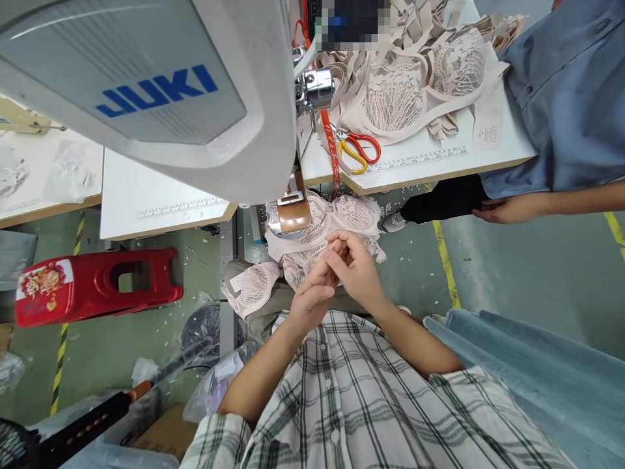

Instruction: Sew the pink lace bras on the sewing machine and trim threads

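Note:
My left hand [313, 296] and my right hand [360, 270] meet in front of my shirt. The left one is palm up, its fingers stretched out beneath the right. My right hand is closed, its fingers and thumb bent over the left fingertips; whether anything small lies between them is hidden. Just beyond, pale pink lace bras [355, 212] hang at the sewing machine's edge and over my lap, with one bra cup [254, 286] to the left. The sewing machine [263, 130] looms above, its rounded brown plate [293, 216] near the lace.
More lace bras [395, 91] are heaped on the right-hand table [508, 153], beside red-and-yellow-handled scissors [359, 150]. A person in blue [571, 98] stands at right. A red stool [97, 286] and a black fan [88, 423] are at left.

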Demonstrator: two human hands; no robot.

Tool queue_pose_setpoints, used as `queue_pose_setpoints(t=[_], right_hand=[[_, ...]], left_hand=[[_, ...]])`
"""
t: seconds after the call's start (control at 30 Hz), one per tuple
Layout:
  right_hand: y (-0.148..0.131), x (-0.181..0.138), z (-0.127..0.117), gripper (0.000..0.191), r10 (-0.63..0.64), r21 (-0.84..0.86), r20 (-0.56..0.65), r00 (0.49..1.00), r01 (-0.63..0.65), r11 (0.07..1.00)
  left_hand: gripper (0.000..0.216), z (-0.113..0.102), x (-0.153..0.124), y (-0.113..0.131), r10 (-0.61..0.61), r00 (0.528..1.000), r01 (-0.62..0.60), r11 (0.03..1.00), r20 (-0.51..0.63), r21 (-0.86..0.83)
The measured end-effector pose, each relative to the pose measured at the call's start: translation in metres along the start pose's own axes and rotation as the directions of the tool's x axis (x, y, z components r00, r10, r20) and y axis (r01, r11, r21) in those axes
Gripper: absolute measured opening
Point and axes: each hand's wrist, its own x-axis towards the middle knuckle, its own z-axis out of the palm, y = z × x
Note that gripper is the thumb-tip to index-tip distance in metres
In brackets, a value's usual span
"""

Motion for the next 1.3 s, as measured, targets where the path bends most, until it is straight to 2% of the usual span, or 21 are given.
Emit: queue_pose_setpoints(t=[0.1, 0.2, 0.3, 0.4, 0.47, 0.5, 0.57, 0.63, 0.73, 0.8, 0.87, 0.97, 1.0, 1.07, 1.17, 1.23, 1.3], right_hand=[[0.002, -0.002, 0.002, 0.008, -0.033, -0.045, -0.022, 0.999, 0.032, 0.998], [0.008, -0.001, 0.005, 0.024, 0.02, 0.013, -0.078, 0.997, -0.019, 1.0], [0.018, 0.005, 0.0, 0.04, 0.134, 0.113, -0.035, 0.99, -0.129, 0.985], [0.031, 0.011, -0.026, 0.045, 0.145, 0.111, -0.024, 0.989, -0.142, 0.984], [0.045, 0.011, -0.053, 0.044, 0.116, 0.009, -0.143, 0.983, -0.116, 0.993], [0.054, 0.01, -0.067, 0.042, 0.102, -0.075, -0.209, 0.973, -0.12, 0.99], [0.075, 0.005, -0.091, 0.047, 0.107, -0.238, -0.292, 0.951, -0.18, 0.955], [0.099, -0.003, -0.104, 0.057, 0.173, -0.344, -0.261, 0.95, -0.259, 0.902], [0.125, -0.015, -0.1, 0.065, 0.292, -0.406, -0.141, 0.946, -0.324, 0.854], [0.131, -0.021, -0.092, 0.056, 0.317, -0.409, -0.098, 0.943, -0.329, 0.851], [0.125, -0.025, -0.087, 0.048, 0.309, -0.405, -0.07, 0.948, -0.31, 0.86], [0.102, -0.029, -0.09, 0.047, 0.291, -0.381, -0.009, 0.957, -0.272, 0.884], [0.092, -0.031, -0.093, 0.047, 0.292, -0.364, 0.009, 0.957, -0.268, 0.892], [0.073, -0.033, -0.103, 0.045, 0.309, -0.323, 0.035, 0.95, -0.282, 0.904], [0.045, -0.033, -0.119, 0.042, 0.378, -0.234, 0.04, 0.925, -0.359, 0.904], [0.029, -0.027, -0.128, 0.042, 0.41, -0.137, -0.011, 0.912, -0.408, 0.903], [0.016, -0.017, -0.134, 0.041, 0.409, -0.012, -0.114, 0.906, -0.413, 0.911]], left_hand=[[0.066, 0.004, 0.001, -0.005, 0.035, 0.999, -0.035, 0.999, 0.005, 0.014], [0.069, 0.006, 0.002, -0.014, 0.042, 0.999, -0.044, 0.994, 0.024, 0.1], [0.066, 0.001, -0.001, -0.017, 0.021, 1.0, -0.02, 0.967, -0.001, 0.255], [0.055, -0.017, -0.015, -0.017, 0.006, 1.0, -0.002, 0.937, -0.011, 0.349], [0.048, -0.036, -0.03, -0.023, 0.027, 0.997, 0.006, 0.904, -0.07, 0.428], [0.042, -0.047, -0.038, -0.029, 0.089, 0.978, 0.037, 0.814, -0.188, 0.579], [0.037, -0.067, -0.051, -0.049, 0.221, 0.923, 0.152, 0.544, -0.315, 0.825], [0.052, -0.081, -0.06, -0.073, 0.23, 0.905, 0.223, 0.458, -0.357, 0.861], [0.076, -0.088, -0.061, -0.105, 0.113, 0.915, 0.34, 0.302, -0.388, 0.891], [0.071, -0.089, -0.055, -0.118, 0.076, 0.917, 0.365, 0.237, -0.392, 0.901], [0.052, -0.089, -0.05, -0.122, 0.088, 0.929, 0.333, 0.227, -0.36, 0.915], [0.017, -0.09, -0.051, -0.113, 0.122, 0.96, 0.221, 0.228, -0.253, 0.948], [0.011, -0.091, -0.055, -0.107, 0.14, 0.967, 0.175, 0.231, -0.211, 0.957], [0.015, -0.091, -0.066, -0.088, 0.187, 0.973, 0.092, 0.23, -0.137, 0.969], [0.02, -0.092, -0.084, -0.047, 0.271, 0.96, 0.01, 0.203, -0.066, 0.979], [0.023, -0.094, -0.094, -0.016, 0.328, 0.944, -0.016, 0.167, -0.04, 0.986], [0.026, -0.099, -0.098, 0.012, 0.391, 0.92, -0.023, 0.115, -0.024, 0.993]])
